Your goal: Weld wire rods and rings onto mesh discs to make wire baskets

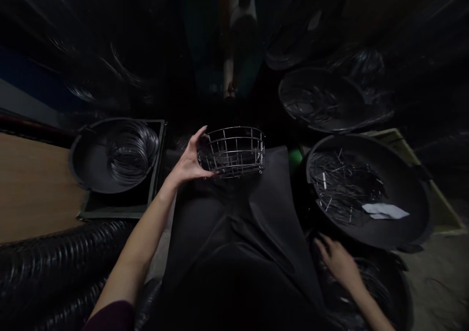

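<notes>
A round basket of shiny metal wire (238, 151) is held up over the dark apron. My left hand (191, 161) grips its left side, thumb below and fingers at the upper rim. Low on the right, my right hand (339, 262) is beside a lower dark tub (397, 292) that holds wire rings. Its fingers are partly apart and slightly blurred, and nothing shows in them. Above that hand is a large black tub (410, 199) with many short wire pieces (340, 184) and a pale slip (385, 211).
On the left, a black basin (88, 162) with a stack of wire rings (132, 152) sits by a wooden board (32, 184). Black ringed coils (54, 262) lie at the lower left. Machine parts (229, 72) hang ahead. Another basin (344, 103) is at the upper right.
</notes>
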Demonstrator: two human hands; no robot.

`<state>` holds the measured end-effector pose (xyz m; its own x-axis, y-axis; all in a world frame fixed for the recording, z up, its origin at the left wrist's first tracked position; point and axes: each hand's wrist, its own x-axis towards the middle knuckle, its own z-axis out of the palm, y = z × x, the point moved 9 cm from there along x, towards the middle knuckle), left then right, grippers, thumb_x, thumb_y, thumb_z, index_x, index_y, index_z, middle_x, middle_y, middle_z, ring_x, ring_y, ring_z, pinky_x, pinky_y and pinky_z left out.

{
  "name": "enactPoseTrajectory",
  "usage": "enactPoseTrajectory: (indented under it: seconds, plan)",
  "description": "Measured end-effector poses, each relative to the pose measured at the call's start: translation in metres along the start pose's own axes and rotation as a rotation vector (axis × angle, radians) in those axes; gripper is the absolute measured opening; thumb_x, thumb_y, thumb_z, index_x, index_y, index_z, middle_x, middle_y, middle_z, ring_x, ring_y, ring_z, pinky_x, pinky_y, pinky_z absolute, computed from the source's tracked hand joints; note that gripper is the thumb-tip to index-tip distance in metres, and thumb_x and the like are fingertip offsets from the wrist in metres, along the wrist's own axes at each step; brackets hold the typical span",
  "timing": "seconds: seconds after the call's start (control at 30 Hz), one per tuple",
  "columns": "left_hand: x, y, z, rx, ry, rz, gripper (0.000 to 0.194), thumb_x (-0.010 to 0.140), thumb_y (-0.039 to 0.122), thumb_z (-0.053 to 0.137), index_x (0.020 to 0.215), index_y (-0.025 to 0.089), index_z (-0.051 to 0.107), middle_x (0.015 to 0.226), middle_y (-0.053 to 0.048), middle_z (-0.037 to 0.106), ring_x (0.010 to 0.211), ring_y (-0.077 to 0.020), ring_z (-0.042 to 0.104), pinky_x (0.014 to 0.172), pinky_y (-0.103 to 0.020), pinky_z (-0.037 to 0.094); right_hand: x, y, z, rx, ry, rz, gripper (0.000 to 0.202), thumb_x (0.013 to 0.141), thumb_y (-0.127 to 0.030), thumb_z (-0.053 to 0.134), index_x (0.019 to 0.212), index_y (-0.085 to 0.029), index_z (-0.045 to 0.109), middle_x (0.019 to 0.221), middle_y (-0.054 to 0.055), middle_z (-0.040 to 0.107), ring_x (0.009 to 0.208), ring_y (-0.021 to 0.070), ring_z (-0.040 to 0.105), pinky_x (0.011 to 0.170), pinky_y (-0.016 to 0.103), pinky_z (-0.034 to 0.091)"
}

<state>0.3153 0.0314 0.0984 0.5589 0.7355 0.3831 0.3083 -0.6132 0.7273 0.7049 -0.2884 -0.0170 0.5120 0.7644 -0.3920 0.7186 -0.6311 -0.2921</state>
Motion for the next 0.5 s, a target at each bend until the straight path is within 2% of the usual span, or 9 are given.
enactPoseTrajectory:
  seconds: [0.07, 0.13, 0.2, 0.23, 0.3, 0.37, 0.43, 0.5]
  plan:
    - [0.01, -0.002, -0.01, -0.005, 0.028, 0.021, 0.129, 0.056, 0.059, 0.087, 0.154, 0.029, 0.01, 0.148, -0.017, 0.036, 0.13, -0.0338, 0.048, 0.11, -0.049, 0.043, 0.03, -0.069, -0.056, 0.083, 0.168, -0.277, 0.046, 0.083, -0.053, 0.041, 0.101, -0.022, 0.069, 0.105, 0.015, 0.071, 0.099, 0.0317, 0.067, 0.092, 0.049, 0.052]
    - [0.023, -0.005, -0.016, 0.006, 0.032, 0.035, 0.13, 0.054, 0.058, 0.088, 0.154, 0.028, 0.011, 0.148, -0.018, 0.035, 0.131, -0.0344, 0.046, 0.111, -0.05, 0.041, 0.058, -0.152, -0.109, 0.132, 0.306, -0.53, 0.04, 0.09, -0.047, 0.043, 0.109, -0.023, 0.069, 0.108, 0.01, 0.071, 0.102, 0.0269, 0.065, 0.093, 0.044, 0.05]
    - [0.036, -0.011, -0.018, 0.012, 0.027, 0.039, 0.13, 0.053, 0.057, 0.089, 0.154, 0.027, 0.013, 0.147, -0.018, 0.036, 0.131, -0.0351, 0.046, 0.112, -0.052, 0.039, 0.084, -0.238, -0.148, 0.158, 0.38, -0.755, 0.038, 0.094, -0.042, 0.045, 0.118, -0.023, 0.068, 0.111, 0.009, 0.07, 0.104, 0.025, 0.062, 0.094, 0.043, 0.048]
    - [0.041, -0.013, -0.019, 0.007, 0.024, 0.042, 0.13, 0.053, 0.055, 0.089, 0.154, 0.027, 0.013, 0.146, -0.018, 0.037, 0.131, -0.0351, 0.046, 0.112, -0.052, 0.039, 0.098, -0.278, -0.159, 0.158, 0.387, -0.849, 0.039, 0.095, -0.038, 0.043, 0.121, -0.022, 0.067, 0.115, 0.009, 0.069, 0.106, 0.025, 0.06, 0.095, 0.044, 0.047]
    - [0.048, -0.019, -0.019, -0.015, 0.021, 0.044, 0.132, 0.052, 0.05, 0.091, 0.154, 0.027, 0.011, 0.143, -0.018, 0.039, 0.13, -0.0348, 0.046, 0.112, -0.053, 0.039, 0.125, -0.345, -0.161, 0.119, 0.258, -0.996, 0.04, 0.095, -0.035, 0.042, 0.125, -0.023, 0.066, 0.12, 0.008, 0.068, 0.105, 0.0248, 0.06, 0.096, 0.045, 0.046]
    - [0.053, -0.026, -0.018, -0.044, 0.025, 0.04, 0.133, 0.052, 0.045, 0.091, 0.154, 0.028, 0.009, 0.14, -0.016, 0.041, 0.13, -0.034, 0.046, 0.112, -0.054, 0.039, 0.149, -0.388, -0.146, 0.054, 0.055, -1.082, 0.038, 0.095, -0.035, 0.044, 0.124, -0.026, 0.067, 0.117, 0.006, 0.07, 0.102, 0.0241, 0.06, 0.095, 0.044, 0.046]
    - [0.058, -0.033, -0.019, -0.073, 0.031, 0.031, 0.132, 0.051, 0.04, 0.092, 0.154, 0.029, 0.01, 0.137, -0.014, 0.042, 0.13, -0.0332, 0.046, 0.112, -0.054, 0.038, 0.167, -0.41, -0.134, 0.001, -0.053, -1.111, 0.035, 0.094, -0.036, 0.048, 0.119, -0.026, 0.071, 0.108, 0.005, 0.072, 0.097, 0.024, 0.06, 0.09, 0.041, 0.048]
    - [0.064, -0.039, -0.022, -0.095, 0.049, 0.03, 0.131, 0.052, 0.037, 0.092, 0.154, 0.03, 0.01, 0.136, -0.013, 0.041, 0.131, -0.0326, 0.045, 0.112, -0.054, 0.037, 0.18, -0.42, -0.134, -0.018, -0.018, -1.112, 0.034, 0.093, -0.037, 0.051, 0.115, -0.025, 0.073, 0.1, 0.007, 0.073, 0.093, 0.0249, 0.059, 0.085, 0.039, 0.048]
